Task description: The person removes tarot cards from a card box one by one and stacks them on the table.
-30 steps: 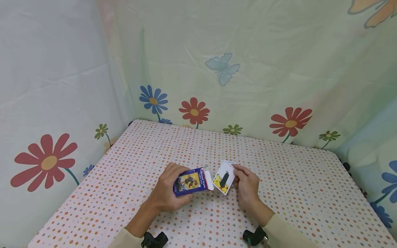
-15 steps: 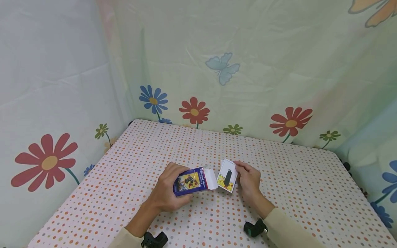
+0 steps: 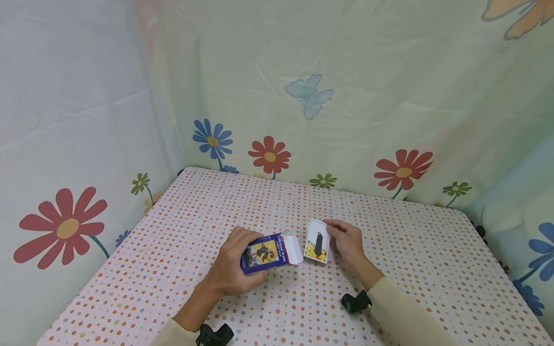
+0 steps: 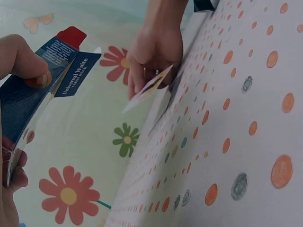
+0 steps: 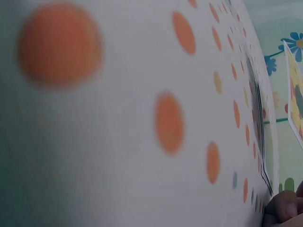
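Blue box [image 3: 261, 253], card [image 3: 318, 241] — in separate hands [image 3: 232, 265] [image 3: 348, 241]

The box [image 3: 264, 253] is smooth, printed cardboard; beside it, a smooth paper card [image 3: 317, 240]; beneath it, matt cloth [image 3: 411, 250]; behind it, a creased, plastic-looking curtain [image 3: 368, 96].

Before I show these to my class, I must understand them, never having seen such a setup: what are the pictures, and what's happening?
There is no machine: a person works with two bare hands. The wide view looks forward and down from the head; the others are taken from the left and right wrists. The left hand grips a blue tarot box, its flap open. The right hand holds up a card. Below it, what look like more cards lie on the dotted cloth.
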